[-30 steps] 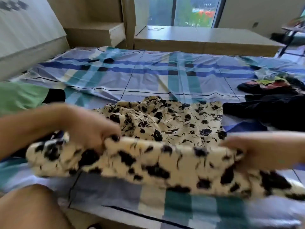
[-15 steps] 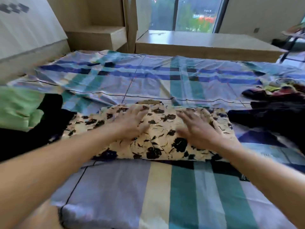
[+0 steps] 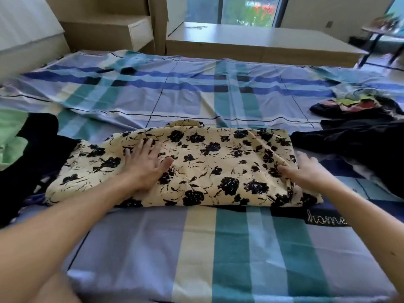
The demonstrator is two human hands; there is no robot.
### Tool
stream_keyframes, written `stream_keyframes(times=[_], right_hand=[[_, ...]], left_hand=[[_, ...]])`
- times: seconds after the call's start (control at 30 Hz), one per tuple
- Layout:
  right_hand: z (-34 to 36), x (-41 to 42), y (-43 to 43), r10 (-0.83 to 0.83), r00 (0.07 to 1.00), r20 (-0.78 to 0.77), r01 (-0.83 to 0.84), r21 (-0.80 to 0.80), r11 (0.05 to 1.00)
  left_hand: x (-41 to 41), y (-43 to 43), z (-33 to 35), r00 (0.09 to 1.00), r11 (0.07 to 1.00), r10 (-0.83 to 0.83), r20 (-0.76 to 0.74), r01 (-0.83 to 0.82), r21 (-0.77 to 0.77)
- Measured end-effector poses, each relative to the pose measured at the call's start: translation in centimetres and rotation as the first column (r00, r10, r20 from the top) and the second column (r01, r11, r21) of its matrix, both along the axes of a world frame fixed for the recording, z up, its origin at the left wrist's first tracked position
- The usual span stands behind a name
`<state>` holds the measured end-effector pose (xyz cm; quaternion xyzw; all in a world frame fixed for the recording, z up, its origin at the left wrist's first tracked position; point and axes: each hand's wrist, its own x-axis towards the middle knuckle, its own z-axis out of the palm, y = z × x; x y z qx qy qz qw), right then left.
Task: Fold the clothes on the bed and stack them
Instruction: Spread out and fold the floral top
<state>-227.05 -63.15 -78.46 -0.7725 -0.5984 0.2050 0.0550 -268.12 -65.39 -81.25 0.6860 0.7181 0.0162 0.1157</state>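
A cream garment with black flowers [image 3: 214, 162] lies folded into a wide band across the middle of the bed [image 3: 196, 248]. My left hand [image 3: 146, 165] rests flat on its left half, fingers spread. My right hand [image 3: 306, 169] lies at the garment's right edge, thumb on the fabric and fingers stretched along the fold. A black garment [image 3: 37, 154] and a green one [image 3: 11, 136] sit at the left. A dark heap of clothes [image 3: 358, 145] lies at the right, with a colourful piece [image 3: 349, 103] behind it.
The plaid sheet stretches bare behind the cream garment [image 3: 196, 88] and in front of it. A wooden headboard and low cabinet [image 3: 122, 29] stand at the far left, a long low bench [image 3: 262, 42] runs under the window, and my knee [image 3: 54, 289] shows at bottom left.
One second ago both hands held the garment's near edge lifted; it was folded over onto the far half. Since then both flat hands slid apart, the right one reaching the right edge.
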Motion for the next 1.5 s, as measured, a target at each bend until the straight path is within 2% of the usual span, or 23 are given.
stream_keyframes(times=[0.07, 0.17, 0.3, 0.4, 0.53, 0.6, 0.67, 0.7, 0.77, 0.83, 0.9, 1.0, 1.03, 1.17, 1.23, 1.3, 1.37, 1.4, 1.43, 1.5], right_hand=[[1.1, 0.2, -0.6, -0.077, 0.984, -0.159, 0.075, -0.018, 0.997], [2.3, -0.3, -1.3, -0.059, 0.930, -0.362, 0.046, -0.044, 0.998], [2.0, -0.8, -1.0, -0.158, 0.821, -0.549, 0.111, -0.119, 0.987], [2.0, -1.3, -0.6, -0.220, 0.737, -0.640, 0.150, -0.162, 0.975], [2.8, -3.1, 0.2, -0.135, 0.679, -0.721, 0.120, -0.071, 0.990], [3.5, -4.4, 0.7, -0.052, 0.718, -0.694, 0.079, 0.008, 0.997], [4.8, -6.1, 0.7, 0.062, 0.772, -0.633, -0.008, 0.087, 0.996], [5.4, -7.1, 0.7, 0.113, 0.788, -0.605, -0.051, 0.118, 0.992], [6.3, -9.0, 0.5, 0.200, 0.794, -0.574, -0.117, 0.179, 0.977], [6.9, -11.1, -0.3, 0.311, 0.733, -0.604, -0.196, 0.250, 0.948], [7.1, -12.7, -1.1, 0.399, 0.596, -0.697, -0.265, 0.299, 0.917], [6.1, -13.6, -1.3, 0.386, 0.337, -0.858, -0.359, 0.262, 0.896], [5.4, -13.7, -1.2, 0.351, 0.275, -0.895, -0.381, 0.233, 0.894], [2.9, -13.6, -0.6, 0.229, 0.132, -0.964, -0.380, 0.164, 0.910], [2.6, -13.3, -0.5, 0.213, 0.065, -0.975, -0.295, 0.185, 0.937], [2.8, -12.6, -0.1, 0.270, 0.057, -0.961, -0.118, 0.263, 0.958], [3.2, -11.7, 0.3, 0.339, 0.143, -0.930, 0.079, 0.352, 0.933], [3.4, -11.2, 0.6, 0.358, 0.241, -0.902, 0.140, 0.397, 0.907], [3.1, -10.7, 0.9, 0.362, 0.357, -0.861, 0.159, 0.438, 0.885], [2.2, -10.5, 1.0, 0.362, 0.597, -0.716, 0.012, 0.459, 0.888]], left_hand=[[2.9, -0.4, 0.7, 0.994, 0.993, -0.091, 0.054, 0.086, 0.080], [8.5, -1.6, 1.6, 0.940, 0.946, -0.308, 0.147, 0.285, 0.155], [14.6, -3.2, 1.1, 0.842, 0.842, -0.532, 0.090, 0.515, 0.158], [16.3, -3.7, -0.1, 0.830, 0.834, -0.551, 0.083, 0.546, 0.071], [16.6, -3.5, -0.3, 0.850, 0.854, -0.517, 0.099, 0.520, -0.014], [16.6, -3.5, 1.0, 0.853, 0.869, -0.472, 0.222, 0.492, -0.042], [16.5, -3.4, 2.9, 0.810, 0.892, -0.368, 0.456, 0.446, -0.071], [16.1, -3.2, 3.7, 0.747, 0.911, -0.286, 0.600, 0.407, -0.072], [15.4, -2.9, 4.9, 0.521, 0.947, -0.103, 0.847, 0.311, -0.076], [14.4, -2.3, 5.8, 0.289, 0.974, 0.047, 0.956, 0.200, -0.108], [13.4, -1.8, 6.2, 0.120, 0.970, 0.158, 0.980, 0.165, -0.176], [12.6, -1.7, 6.3, 0.002, 0.950, 0.256, 0.967, 0.187, -0.252], [12.7, -1.8, 6.1, 0.007, 0.948, 0.277, 0.961, 0.159, -0.274], [13.2, -2.3, 4.6, 0.125, 0.908, 0.416, 0.901, -0.106, -0.405], [12.8, -1.9, 3.7, 0.166, 0.888, 0.449, 0.878, -0.193, -0.418], [12.0, -1.2, 3.6, 0.210, 0.879, 0.459, 0.863, -0.250, -0.407], [11.3, -0.6, 3.8, 0.264, 0.875, 0.460, 0.848, -0.298, -0.382], [10.9, -0.3, 3.8, 0.296, 0.873, 0.464, 0.835, -0.314, -0.373], [10.7, -0.1, 3.9, 0.334, 0.876, 0.459, 0.823, -0.321, -0.359], [10.3, 0.0, 4.2, 0.426, 0.891, 0.436, 0.793, -0.329, -0.313]])
